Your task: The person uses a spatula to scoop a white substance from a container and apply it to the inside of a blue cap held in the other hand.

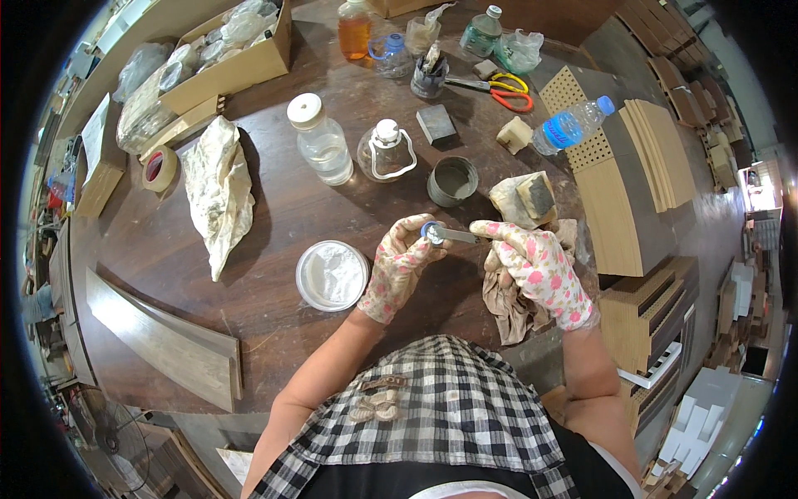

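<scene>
Both my hands wear white gloves with a pink flower print. My left hand (394, 268) grips a small blue cap (427, 229) with white material inside, its fingers closed around the rim. In my right hand (536, 273) is a thin flat metal blade (459, 236), like a small spatula, whose tip reaches into the cap. A round clear tub of white powder (332, 274) stands just left of my left hand. Beneath my right hand lies a crumpled brown cloth (509, 309). A dark grey cup (453, 181) stands beyond the two hands.
On the dark table stand a lidded clear jar (320, 141) and a white-handled bottle (386, 154). Scissors (505, 90), a lying water bottle (573, 125) and wooden boards (603, 200) are to the right. A stained cloth (218, 191), tape (160, 169) and panels (166, 337) lie left.
</scene>
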The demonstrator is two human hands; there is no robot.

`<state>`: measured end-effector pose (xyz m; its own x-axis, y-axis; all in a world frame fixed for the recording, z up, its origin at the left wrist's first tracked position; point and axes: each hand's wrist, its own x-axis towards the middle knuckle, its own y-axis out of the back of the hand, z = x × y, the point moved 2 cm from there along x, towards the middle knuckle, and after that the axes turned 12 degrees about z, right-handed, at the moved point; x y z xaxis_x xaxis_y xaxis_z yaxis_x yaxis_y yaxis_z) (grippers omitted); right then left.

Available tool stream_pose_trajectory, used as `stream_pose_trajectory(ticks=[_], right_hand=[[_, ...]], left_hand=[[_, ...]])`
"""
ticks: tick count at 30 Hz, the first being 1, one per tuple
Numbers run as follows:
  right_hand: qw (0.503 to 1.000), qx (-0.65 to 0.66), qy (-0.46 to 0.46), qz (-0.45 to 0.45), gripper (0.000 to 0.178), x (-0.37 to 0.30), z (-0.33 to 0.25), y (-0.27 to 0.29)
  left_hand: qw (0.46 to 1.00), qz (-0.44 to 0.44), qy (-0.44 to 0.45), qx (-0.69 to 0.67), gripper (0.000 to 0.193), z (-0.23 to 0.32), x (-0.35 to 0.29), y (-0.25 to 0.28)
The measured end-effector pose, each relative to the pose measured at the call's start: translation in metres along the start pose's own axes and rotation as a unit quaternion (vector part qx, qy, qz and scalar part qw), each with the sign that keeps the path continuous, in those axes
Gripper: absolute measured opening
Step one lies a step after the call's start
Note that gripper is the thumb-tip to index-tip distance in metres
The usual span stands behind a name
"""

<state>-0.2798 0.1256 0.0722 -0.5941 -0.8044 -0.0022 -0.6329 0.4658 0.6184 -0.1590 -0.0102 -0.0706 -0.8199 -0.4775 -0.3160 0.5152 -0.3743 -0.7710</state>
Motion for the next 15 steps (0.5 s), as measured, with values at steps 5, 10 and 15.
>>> stream_pose_trajectory(ticks=[5,10,15], right_hand=[[0.964,0.186,-0.183,-0.054,0.031,-0.002,0.021,-0.003],[0.925,0.282,-0.253,-0.001,0.029,-0.001,0.022,-0.008],[0.908,0.319,-0.271,0.011,0.028,0.003,0.024,-0.007]], left_hand=[[1.000,-0.001,0.006,0.008,0.036,-0.005,0.002,0.003],[1.000,-0.004,0.012,0.006,0.036,-0.008,0.003,0.003],[1.000,-0.007,0.012,-0.013,0.034,-0.010,0.004,0.005]])
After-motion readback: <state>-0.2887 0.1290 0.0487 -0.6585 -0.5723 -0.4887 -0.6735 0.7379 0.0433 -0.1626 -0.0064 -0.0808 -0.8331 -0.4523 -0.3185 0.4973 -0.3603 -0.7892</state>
